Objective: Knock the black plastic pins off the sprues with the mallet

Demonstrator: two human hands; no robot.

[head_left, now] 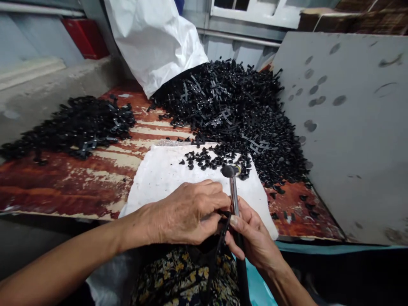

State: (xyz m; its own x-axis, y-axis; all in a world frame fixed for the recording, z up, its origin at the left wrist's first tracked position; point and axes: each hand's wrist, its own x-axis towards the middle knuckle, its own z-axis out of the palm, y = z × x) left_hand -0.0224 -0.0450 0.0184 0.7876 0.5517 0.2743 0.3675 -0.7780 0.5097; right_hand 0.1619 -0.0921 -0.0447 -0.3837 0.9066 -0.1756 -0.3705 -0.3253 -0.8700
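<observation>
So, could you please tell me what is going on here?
A person has both hands together over the near edge of a white sheet. The left hand and right hand hold a black strip between them, and a hammer rests in the right. Small black parts lie on the sheet; a large heap spreads behind, and a smaller pile lies to the left.

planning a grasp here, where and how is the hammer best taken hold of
Probably take the hammer by its dark lower handle, from the right: the head is at the far end, the handle is near and slender, and the right hand seems to hold from that side.
</observation>
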